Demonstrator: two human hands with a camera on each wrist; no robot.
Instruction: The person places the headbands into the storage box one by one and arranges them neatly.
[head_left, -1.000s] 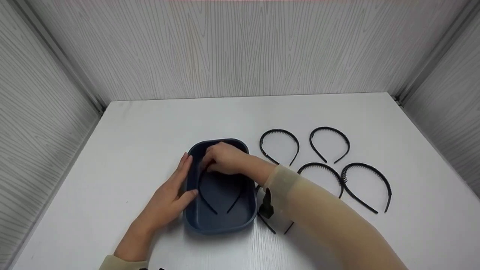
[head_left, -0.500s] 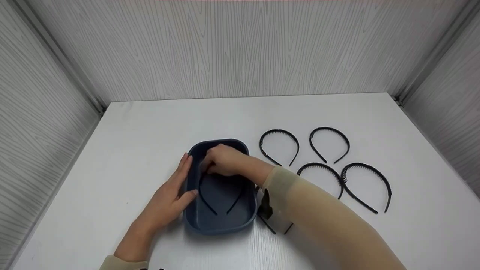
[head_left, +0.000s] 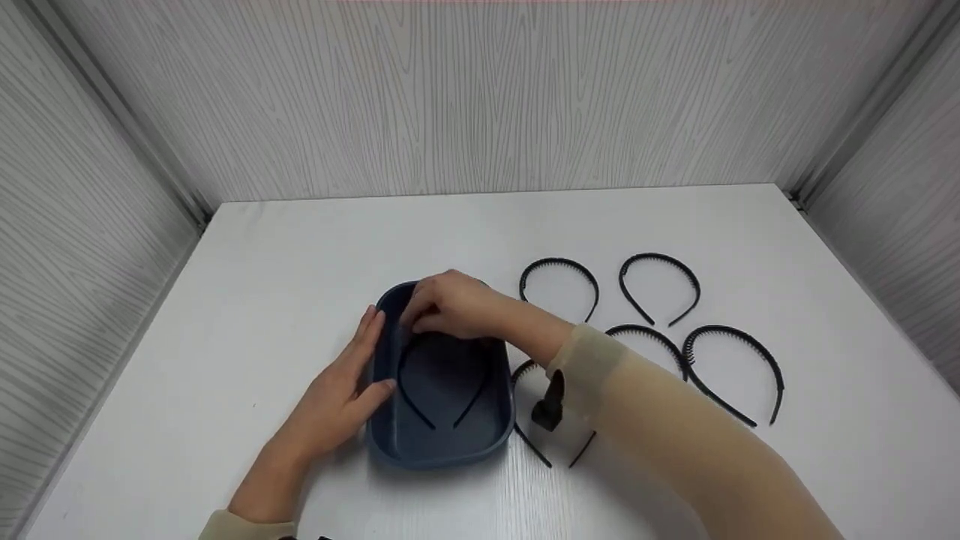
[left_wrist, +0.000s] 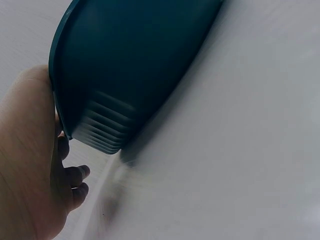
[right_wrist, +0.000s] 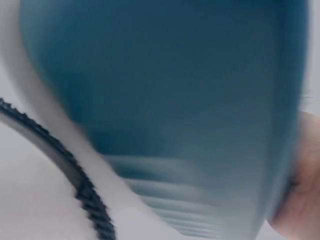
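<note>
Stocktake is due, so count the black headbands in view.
6 headbands: one inside the blue bin; right of it on the table, back left, back right, middle left, middle right, and one nearest. More may be hidden under the right hand.

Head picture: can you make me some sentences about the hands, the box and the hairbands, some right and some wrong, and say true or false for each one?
1. The left hand touches the box. True.
2. The box is bright red. False: it is dark blue.
3. A hairband is inside the box. True.
4. Only two more lie outside. False: five other hairbands lie on the table.
5. The right hand is near the box's far end. True.
6. The right sleeve is black. False: it is pale tan.
</note>
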